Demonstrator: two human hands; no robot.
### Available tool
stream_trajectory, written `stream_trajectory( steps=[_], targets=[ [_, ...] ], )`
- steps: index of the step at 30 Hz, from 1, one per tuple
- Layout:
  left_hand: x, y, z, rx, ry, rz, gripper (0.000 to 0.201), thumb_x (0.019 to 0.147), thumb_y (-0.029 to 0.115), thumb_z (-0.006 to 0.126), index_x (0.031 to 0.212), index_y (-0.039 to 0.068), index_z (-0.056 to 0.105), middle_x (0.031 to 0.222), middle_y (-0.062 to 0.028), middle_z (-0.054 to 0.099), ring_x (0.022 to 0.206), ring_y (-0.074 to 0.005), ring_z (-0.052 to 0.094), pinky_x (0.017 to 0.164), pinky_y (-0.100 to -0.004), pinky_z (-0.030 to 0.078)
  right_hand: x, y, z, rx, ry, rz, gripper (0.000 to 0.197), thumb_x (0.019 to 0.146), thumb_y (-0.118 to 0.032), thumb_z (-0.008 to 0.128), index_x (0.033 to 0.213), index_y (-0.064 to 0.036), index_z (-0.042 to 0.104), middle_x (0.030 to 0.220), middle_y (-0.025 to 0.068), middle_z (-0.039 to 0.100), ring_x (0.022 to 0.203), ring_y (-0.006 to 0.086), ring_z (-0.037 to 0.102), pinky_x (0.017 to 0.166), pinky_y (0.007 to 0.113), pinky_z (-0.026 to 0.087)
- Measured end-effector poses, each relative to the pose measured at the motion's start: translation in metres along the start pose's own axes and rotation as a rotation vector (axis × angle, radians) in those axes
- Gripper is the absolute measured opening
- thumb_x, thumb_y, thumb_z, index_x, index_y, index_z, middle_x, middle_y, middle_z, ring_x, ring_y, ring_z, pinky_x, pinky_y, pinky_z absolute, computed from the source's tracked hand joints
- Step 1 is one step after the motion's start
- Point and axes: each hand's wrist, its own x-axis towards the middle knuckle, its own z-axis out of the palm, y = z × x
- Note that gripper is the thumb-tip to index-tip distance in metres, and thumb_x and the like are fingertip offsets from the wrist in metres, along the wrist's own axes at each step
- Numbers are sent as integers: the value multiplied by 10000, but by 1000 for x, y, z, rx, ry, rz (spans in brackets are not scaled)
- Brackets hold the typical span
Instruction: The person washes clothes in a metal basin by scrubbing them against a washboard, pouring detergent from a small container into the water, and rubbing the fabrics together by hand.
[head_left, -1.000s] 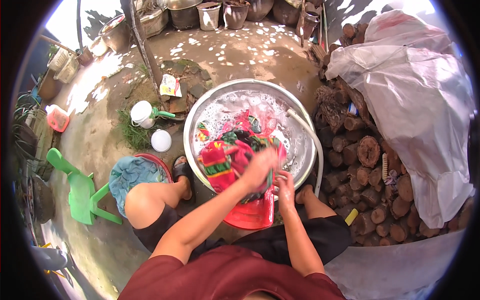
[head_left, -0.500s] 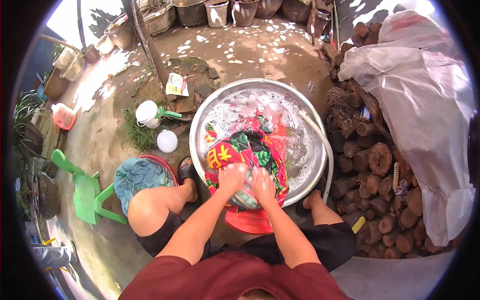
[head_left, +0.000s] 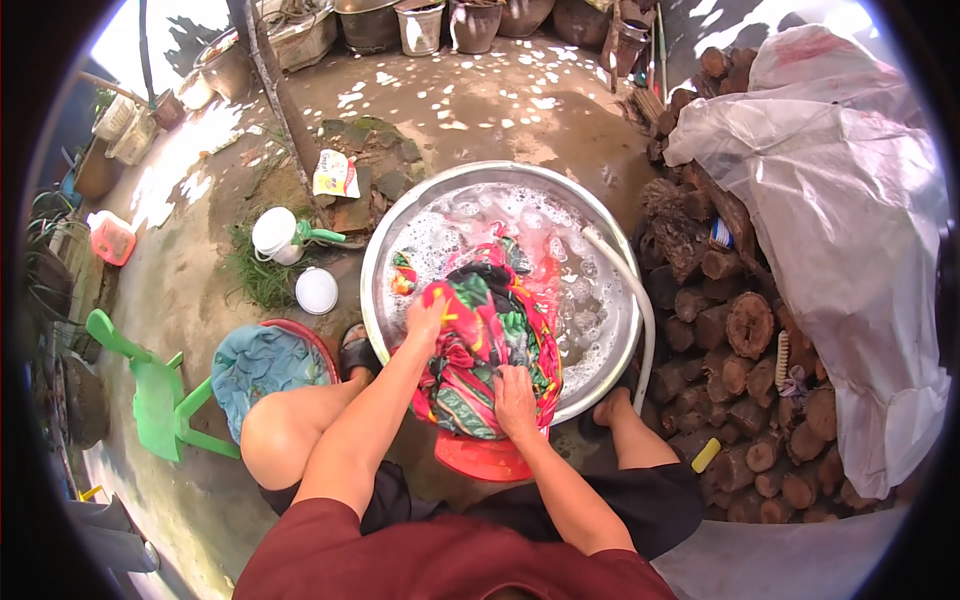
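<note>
A wet cloth (head_left: 495,345) with a bright red, green and black pattern lies bunched over the near edge of a big metal basin (head_left: 372,290). Foamy, pinkish water fills the basin around it. My left hand (head_left: 426,320) is closed on the cloth's upper left part. Lower down and to the right, my right hand (head_left: 515,402) grips a fold, its fingers curled into the fabric. Beneath the cloth's near end, a red plastic piece (head_left: 480,458) juts out toward me; the rest of it is hidden.
A pale hose (head_left: 645,310) hangs over the basin's right rim. Blue cloth (head_left: 265,370) fills a red tub at my left, beside a green plastic chair (head_left: 155,400). A white bucket (head_left: 276,236) and lid (head_left: 316,290) stand farther off. Stacked logs (head_left: 750,325) line the right under plastic sheeting (head_left: 830,200).
My hands were close together on the cloth's near part. Now they are apart: the left has moved up and left, the right slightly down. The cloth is spread more loosely.
</note>
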Motion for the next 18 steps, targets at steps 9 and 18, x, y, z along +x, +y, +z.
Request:
stream_trajectory(
  steps=[9, 18],
  targets=[
    [-199, 88, 39, 766, -583, 738, 228, 816, 300, 642, 817, 75, 605, 724, -110, 547, 672, -306, 557, 623, -440, 429, 48, -2, -62, 1064, 244, 727, 331, 899, -240, 576, 1179, -73, 519, 1081, 35, 543, 958, 141, 527, 825, 288, 436],
    [-107, 4, 26, 1139, -106, 949, 235, 833, 285, 558, 933, 77, 601, 979, -127, 565, 981, -322, 533, 857, -503, 376, 51, -3, 0, -74, -78, 4, 272, 914, -186, 470, 1139, -43, 527, 1040, 198, 533, 987, 390, 498, 862, 456, 415]
  ],
)
